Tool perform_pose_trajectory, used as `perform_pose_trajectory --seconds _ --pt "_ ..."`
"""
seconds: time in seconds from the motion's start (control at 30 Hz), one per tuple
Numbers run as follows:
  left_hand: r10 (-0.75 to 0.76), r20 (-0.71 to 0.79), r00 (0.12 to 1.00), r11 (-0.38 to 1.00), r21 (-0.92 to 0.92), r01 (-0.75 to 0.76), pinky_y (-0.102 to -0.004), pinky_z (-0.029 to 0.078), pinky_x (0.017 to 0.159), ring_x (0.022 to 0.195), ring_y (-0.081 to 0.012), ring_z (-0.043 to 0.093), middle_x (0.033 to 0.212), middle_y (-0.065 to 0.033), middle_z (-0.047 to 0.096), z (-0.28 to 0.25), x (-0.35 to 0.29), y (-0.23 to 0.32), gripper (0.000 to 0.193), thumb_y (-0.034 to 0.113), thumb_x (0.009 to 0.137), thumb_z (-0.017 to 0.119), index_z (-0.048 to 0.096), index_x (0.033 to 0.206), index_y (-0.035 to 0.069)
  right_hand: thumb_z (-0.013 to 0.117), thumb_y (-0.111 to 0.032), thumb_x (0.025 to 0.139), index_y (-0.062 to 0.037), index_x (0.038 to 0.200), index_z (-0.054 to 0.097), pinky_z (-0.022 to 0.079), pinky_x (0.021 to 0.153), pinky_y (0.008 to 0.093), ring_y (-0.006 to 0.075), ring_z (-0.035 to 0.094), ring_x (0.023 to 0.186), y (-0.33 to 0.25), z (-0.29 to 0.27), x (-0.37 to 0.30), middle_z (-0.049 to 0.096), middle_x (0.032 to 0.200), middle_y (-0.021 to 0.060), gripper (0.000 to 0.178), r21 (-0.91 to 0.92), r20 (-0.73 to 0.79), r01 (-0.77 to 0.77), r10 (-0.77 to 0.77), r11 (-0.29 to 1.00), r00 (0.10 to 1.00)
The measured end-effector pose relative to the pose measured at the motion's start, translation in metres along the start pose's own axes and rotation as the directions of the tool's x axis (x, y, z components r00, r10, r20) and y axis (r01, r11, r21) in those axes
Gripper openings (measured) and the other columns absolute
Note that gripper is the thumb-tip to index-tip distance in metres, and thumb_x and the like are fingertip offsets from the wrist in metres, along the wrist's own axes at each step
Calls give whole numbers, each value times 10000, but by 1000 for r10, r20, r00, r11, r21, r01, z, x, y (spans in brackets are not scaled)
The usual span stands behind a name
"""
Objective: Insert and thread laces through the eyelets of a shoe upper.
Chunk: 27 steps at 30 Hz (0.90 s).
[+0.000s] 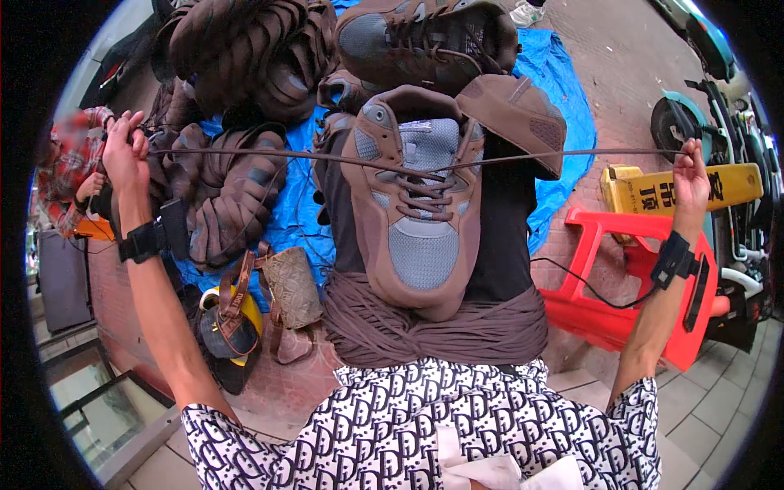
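Observation:
A brown shoe upper with grey-blue mesh (425,253) lies across my lap, toe toward me. Its brown shoelace (269,153) crosses the lower eyelets, and both long ends stretch taut out to the sides. At the far left my left hand (127,155) is closed on one end. Level with it at the right, my right hand (691,181) pinches the other end between its fingertips. Below the toe, a thick bundle of brown laces (433,327) rests over my thighs.
Nested stacks of brown uppers (229,192) and another laced upper (425,41) lie ahead around a blue tarp (563,90). A red plastic stool (576,269) and a yellow sign (686,189) stand right. A dark-yellow bag (233,327) sits left; another person (69,175) is beyond.

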<state>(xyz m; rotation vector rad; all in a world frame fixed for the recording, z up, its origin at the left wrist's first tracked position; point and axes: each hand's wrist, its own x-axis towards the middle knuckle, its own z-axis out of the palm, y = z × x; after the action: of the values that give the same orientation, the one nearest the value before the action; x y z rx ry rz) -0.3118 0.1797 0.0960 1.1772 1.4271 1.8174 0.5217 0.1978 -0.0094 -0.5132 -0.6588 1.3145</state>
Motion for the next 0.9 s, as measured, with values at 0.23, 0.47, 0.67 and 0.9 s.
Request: perform_pose_trajectory --seconds 0.23,0.47,0.67,0.9 --pt "-22 227 974 903 423 -78 -156 310 465 534 -12 392 846 -13 608 83 -85 0 217 157 870 506 605 1029 47 539 3 806 45 1133 506 434 540 185 152 611 728 71 30 -3 625 939 144 332 -650 -364 -250 -5 718 931" --pt "205 637 743 725 412 -552 -300 457 616 688 -258 578 755 -123 572 184 -194 7 84 17 754 585 572 838 18 572 -13 767 12 1079 563 381 462 160 84 580 619 125 212 -74 641 846 92 313 -852 138 121 -3 509 990" --pt "173 691 702 703 412 -580 -282 462 638 716 -239 595 779 -121 587 193 -210 0 86 -9 750 589 568 833 -5 606 -5 714 15 837 642 415 484 189 78 570 578 170 260 -94 637 762 35 130 -809 294 38 348 587 890" --pt "158 680 716 699 435 -567 -291 463 612 678 -252 596 752 -131 583 200 -212 5 94 -7 748 590 564 839 -1 615 5 658 -8 801 621 471 520 247 130 595 583 211 289 -105 596 676 80 144 -762 589 430 243 485 771"
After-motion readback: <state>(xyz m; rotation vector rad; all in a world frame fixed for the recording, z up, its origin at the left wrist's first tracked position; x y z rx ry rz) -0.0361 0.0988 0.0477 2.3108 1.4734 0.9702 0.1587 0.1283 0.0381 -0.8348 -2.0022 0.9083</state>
